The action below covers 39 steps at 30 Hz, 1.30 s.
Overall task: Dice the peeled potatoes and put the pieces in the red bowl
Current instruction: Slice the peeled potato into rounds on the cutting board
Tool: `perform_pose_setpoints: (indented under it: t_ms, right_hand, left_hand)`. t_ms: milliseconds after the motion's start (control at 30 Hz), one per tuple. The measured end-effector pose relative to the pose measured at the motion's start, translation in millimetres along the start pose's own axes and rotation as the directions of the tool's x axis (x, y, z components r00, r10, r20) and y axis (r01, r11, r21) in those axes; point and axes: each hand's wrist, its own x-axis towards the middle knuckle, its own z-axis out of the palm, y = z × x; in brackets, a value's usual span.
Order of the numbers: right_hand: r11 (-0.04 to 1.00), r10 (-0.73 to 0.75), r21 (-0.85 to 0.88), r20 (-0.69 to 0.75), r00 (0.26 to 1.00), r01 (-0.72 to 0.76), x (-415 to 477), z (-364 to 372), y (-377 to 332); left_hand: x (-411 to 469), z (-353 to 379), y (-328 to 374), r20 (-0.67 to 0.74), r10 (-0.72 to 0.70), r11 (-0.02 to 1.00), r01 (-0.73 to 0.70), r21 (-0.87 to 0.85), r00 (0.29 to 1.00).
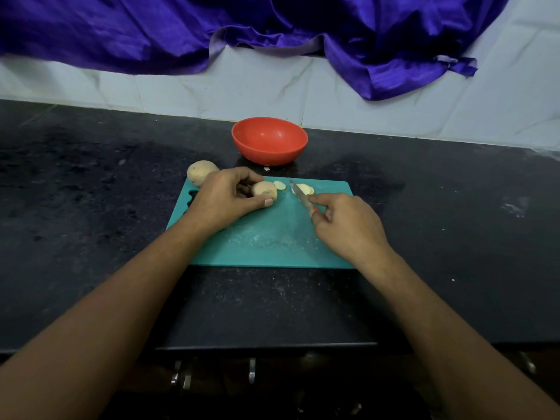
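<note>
While left hand (225, 194) pinched potato (264, 189) on board (272, 237) and right hand (345, 225) gripped knife (298, 194) beside slices (303, 188), slicing looked underway; next cut probably needed blade set on potato, fingertips clear

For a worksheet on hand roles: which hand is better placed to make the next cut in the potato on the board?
Right. The right hand grips the knife, its blade near the cut slices beside the potato. The left hand holds that potato on the cutting board, so it likely steadies.
</note>
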Motion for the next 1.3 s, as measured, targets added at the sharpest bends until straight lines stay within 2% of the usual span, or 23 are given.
perform_pose_setpoints:
  t_ms: [200, 433, 1000, 1300]
  right_hand:
    - [0.999, -0.043, -0.001, -0.037, 0.998, 0.043, 6.8, -4.1, -16.6]
    - [0.993, -0.105, -0.055, -0.058, 0.993, 0.102, 12.5, -2.5, -45.4]
    - [0.985, -0.127, -0.126, -0.039, 0.991, 0.121, 25.5, 4.1, -60.7]
    - [0.963, -0.158, -0.226, -0.029, 0.987, 0.148, 10.7, 14.3, -58.0]
  left_hand:
    - [-0.3, -6.3, -3.0, 0.045, -0.012, 0.998, 0.015, -0.059, 0.999]
    - [-0.5, -4.6, -4.0, 0.004, -0.008, 0.995, 0.008, -0.098, 1.000]
    - [0.5, -4.3, -3.4, -0.006, 0.021, 0.999, -0.021, -0.040, 1.000]
    - [0.4, -2.2, -2.9, -0.016, 0.037, 0.999, -0.038, -0.015, 0.999]
